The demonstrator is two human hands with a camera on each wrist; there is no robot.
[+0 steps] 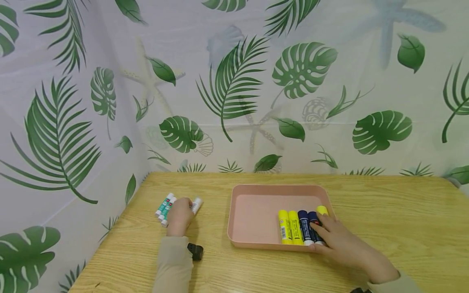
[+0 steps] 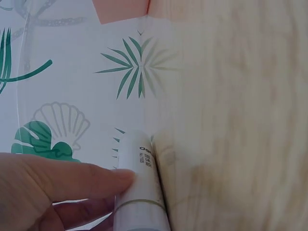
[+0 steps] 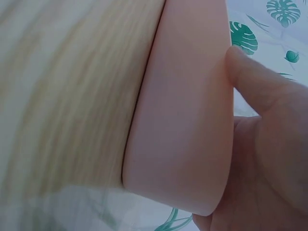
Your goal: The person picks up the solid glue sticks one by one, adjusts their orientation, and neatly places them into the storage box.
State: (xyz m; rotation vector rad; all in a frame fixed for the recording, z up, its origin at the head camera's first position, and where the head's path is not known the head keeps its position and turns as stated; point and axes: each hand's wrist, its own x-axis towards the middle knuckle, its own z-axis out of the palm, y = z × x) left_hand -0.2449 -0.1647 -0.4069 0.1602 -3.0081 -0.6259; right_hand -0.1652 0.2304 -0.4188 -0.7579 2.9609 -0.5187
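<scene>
- The left hand (image 1: 178, 215) pinches a round, white, plastic-looking tube (image 2: 142, 190) toward the far left corner of the wooden table (image 1: 253, 272), beside green-and-white tubes (image 1: 164, 205).
- This tube looks light, stiff, smooth and likely to roll; its middle seems best to hold.
- The right hand (image 1: 344, 246) spreads over the shallow, smooth pink tray's (image 1: 256, 215) near right corner, by shiny yellow tubes (image 1: 284, 227) and dark blue tubes (image 1: 304, 227).
</scene>
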